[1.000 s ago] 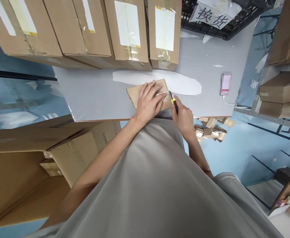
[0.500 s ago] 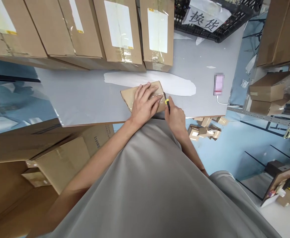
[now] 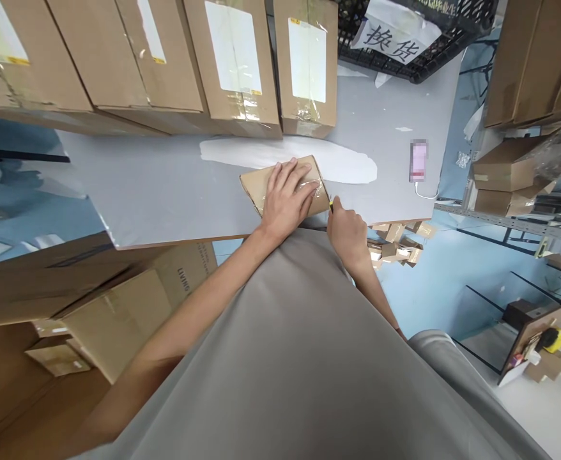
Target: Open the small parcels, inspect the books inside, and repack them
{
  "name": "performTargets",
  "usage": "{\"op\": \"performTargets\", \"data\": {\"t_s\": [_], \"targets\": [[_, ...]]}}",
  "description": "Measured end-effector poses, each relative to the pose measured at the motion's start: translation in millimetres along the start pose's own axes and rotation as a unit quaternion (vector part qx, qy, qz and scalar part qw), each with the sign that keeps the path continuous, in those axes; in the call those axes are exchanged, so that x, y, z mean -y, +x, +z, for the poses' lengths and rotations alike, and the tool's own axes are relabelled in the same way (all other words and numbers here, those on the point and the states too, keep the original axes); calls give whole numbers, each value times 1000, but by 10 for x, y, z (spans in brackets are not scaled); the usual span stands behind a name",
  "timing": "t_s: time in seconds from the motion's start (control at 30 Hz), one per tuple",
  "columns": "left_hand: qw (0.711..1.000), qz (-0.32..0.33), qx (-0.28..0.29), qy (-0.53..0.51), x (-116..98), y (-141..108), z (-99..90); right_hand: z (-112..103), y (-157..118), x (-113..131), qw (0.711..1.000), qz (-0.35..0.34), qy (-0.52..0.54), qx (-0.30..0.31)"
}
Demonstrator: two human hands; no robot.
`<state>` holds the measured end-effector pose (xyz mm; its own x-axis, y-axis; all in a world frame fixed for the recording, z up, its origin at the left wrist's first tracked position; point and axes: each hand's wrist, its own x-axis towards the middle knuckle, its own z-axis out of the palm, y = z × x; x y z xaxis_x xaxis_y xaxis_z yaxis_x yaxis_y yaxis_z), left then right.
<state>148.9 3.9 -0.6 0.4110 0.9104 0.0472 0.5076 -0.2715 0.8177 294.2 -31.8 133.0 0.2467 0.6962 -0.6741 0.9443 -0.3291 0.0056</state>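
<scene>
Beside the table (image 3: pixel 165 191), a carton (image 3: pixel 2 364) holds boxes (image 3: pixel 61 358). The left hand (image 3: pixel 284 201) spreads over a package (image 3: pixel 320 198) (contents hidden), right hand (image 3: pixel 348 233) clenching a knife (image 3: pixel 331 206).

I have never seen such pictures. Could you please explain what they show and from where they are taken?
No machine here: a person works bare-handed. One camera, worn on the head, looks forward and down past the grey clothing. The left hand lies on a small cardboard package on the table. The right hand, by the package's right edge, grips what seems a cutter, mostly hidden. Beyond the package stand large boxes; to the right are a black crate and what looks like a phone on a white cable.
</scene>
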Motion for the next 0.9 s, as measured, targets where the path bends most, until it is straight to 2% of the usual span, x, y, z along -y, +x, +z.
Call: {"op": "performTargets", "data": {"t_s": [0.23,0.37,0.47,0.57,0.63,0.7,0.8,0.9], "targets": [[1000,15,11,13,64,-5,-53,-24,-133,-106,1000,-4,23,20],[1000,7,-3,27,153,-85,-128,89,-92,-365,992,-33,113,-54],[999,-7,-21,47,253,-237,-221,340,299,-585,974,-16,202,-99],[995,-37,-33,90,379,-431,-357,677,949,-660,949,17,313,-43],[989,-68,-26,126,461,-558,-468,881,1361,-596,921,16,388,-10],[984,-88,-25,151,521,-679,-579,1022,1658,-467,900,8,435,-1],[983,-79,-70,150,545,-857,-703,1102,1852,-236,884,-11,467,15],[980,-89,-130,123,492,-1023,-753,1078,1825,-76,882,-45,467,31]]}}
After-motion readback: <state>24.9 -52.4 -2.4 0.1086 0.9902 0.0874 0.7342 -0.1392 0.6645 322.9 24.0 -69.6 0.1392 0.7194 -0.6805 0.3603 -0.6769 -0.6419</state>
